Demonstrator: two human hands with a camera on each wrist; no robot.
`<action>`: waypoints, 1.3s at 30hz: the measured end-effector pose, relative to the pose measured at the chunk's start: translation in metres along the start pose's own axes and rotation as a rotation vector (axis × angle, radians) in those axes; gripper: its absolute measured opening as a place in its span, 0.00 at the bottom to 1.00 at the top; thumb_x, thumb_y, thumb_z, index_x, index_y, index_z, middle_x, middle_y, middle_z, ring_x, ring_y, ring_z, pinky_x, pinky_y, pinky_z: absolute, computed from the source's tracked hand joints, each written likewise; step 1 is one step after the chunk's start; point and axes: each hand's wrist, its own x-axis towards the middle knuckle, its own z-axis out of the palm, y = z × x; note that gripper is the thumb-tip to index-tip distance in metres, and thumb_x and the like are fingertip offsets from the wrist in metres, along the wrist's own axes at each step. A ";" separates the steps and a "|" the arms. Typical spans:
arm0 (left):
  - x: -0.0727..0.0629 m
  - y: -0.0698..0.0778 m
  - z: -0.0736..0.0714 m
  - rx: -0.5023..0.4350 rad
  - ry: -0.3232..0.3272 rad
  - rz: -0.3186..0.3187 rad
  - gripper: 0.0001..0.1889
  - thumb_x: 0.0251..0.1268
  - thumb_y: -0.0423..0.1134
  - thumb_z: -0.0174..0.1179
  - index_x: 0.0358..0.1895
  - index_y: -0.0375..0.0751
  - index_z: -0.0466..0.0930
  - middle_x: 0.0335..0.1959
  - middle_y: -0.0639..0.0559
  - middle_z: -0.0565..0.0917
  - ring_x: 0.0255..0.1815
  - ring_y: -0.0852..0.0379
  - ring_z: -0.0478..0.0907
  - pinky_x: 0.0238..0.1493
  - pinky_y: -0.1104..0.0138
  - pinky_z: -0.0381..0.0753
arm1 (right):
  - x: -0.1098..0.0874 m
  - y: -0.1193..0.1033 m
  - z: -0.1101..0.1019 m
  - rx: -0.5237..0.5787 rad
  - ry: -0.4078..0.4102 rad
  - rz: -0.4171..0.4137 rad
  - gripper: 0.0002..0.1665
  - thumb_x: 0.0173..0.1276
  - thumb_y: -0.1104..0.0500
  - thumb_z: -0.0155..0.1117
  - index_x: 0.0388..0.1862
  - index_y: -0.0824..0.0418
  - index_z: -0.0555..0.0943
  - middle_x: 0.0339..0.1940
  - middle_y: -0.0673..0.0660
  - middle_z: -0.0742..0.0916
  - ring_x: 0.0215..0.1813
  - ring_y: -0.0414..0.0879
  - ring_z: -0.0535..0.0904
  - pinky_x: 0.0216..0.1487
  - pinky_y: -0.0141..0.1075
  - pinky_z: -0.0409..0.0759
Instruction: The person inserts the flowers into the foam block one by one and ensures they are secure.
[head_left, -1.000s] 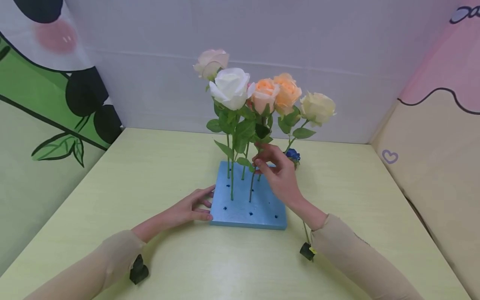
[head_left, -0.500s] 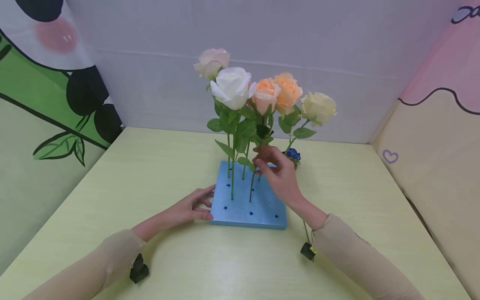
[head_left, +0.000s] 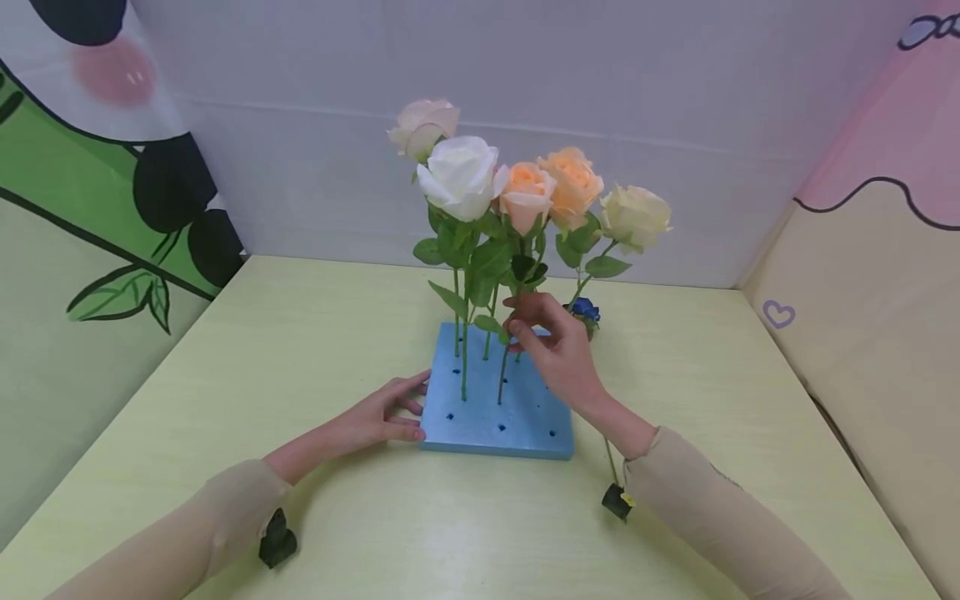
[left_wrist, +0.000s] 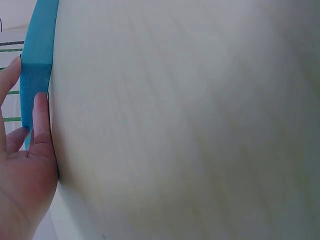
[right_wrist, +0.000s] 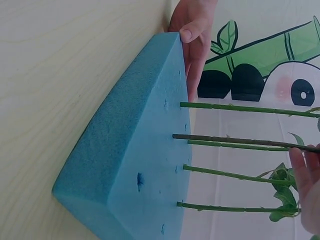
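Observation:
My right hand pinches the dark stem of a peach rose between thumb and fingertips. That stem stands upright, its lower end at the top face of a blue foam block. At the block's left side rests my left hand, fingers spread along the edge; the left wrist view shows its fingers against the foam's side. Other roses stand in the block: a white one, a pale pink one and an orange one. Leaves and the right hand hide parts of their stems.
Several small holes dot the foam's top. A cream rose leans at the right behind the hand. A blue flower lies beyond the right wrist, and a stem with a dark tip lies by the right sleeve. Printed cloth walls surround the table.
The peach rose's head has shifted slightly left and down. My right hand keeps its pinch on the stem almost in place, and the left hand stays against the block.

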 end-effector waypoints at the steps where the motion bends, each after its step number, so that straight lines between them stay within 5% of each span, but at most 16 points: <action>1: 0.000 0.000 0.000 0.000 0.001 -0.001 0.48 0.61 0.43 0.69 0.80 0.53 0.49 0.71 0.41 0.63 0.62 0.47 0.73 0.56 0.71 0.82 | 0.000 0.000 0.000 -0.001 0.000 0.003 0.06 0.72 0.69 0.57 0.45 0.69 0.76 0.54 0.64 0.84 0.39 0.37 0.83 0.35 0.37 0.88; 14: 0.001 -0.001 0.000 0.003 0.004 -0.001 0.48 0.61 0.43 0.69 0.80 0.52 0.49 0.71 0.41 0.63 0.62 0.47 0.73 0.56 0.72 0.82 | 0.001 0.002 0.002 -0.017 -0.011 0.010 0.06 0.71 0.69 0.57 0.46 0.68 0.76 0.52 0.62 0.83 0.37 0.38 0.82 0.35 0.40 0.88; 20: 0.002 -0.002 0.000 0.009 0.002 0.006 0.48 0.61 0.43 0.70 0.80 0.52 0.49 0.71 0.41 0.63 0.62 0.47 0.73 0.56 0.72 0.82 | 0.000 0.003 0.001 -0.017 -0.014 0.028 0.08 0.72 0.69 0.56 0.48 0.69 0.75 0.50 0.62 0.83 0.37 0.38 0.82 0.35 0.51 0.87; 29: 0.002 0.000 0.000 -0.001 -0.005 0.006 0.48 0.62 0.43 0.69 0.80 0.52 0.48 0.71 0.41 0.63 0.62 0.47 0.72 0.56 0.72 0.82 | -0.003 0.004 0.001 -0.047 -0.021 0.058 0.08 0.72 0.67 0.56 0.49 0.65 0.77 0.49 0.61 0.83 0.37 0.52 0.83 0.35 0.47 0.88; 39: 0.002 -0.001 0.000 -0.005 -0.002 0.010 0.48 0.61 0.42 0.69 0.80 0.52 0.48 0.71 0.41 0.63 0.62 0.47 0.73 0.56 0.71 0.82 | -0.004 0.006 0.002 -0.027 -0.023 0.121 0.11 0.74 0.65 0.56 0.52 0.65 0.79 0.47 0.63 0.84 0.39 0.37 0.82 0.38 0.43 0.89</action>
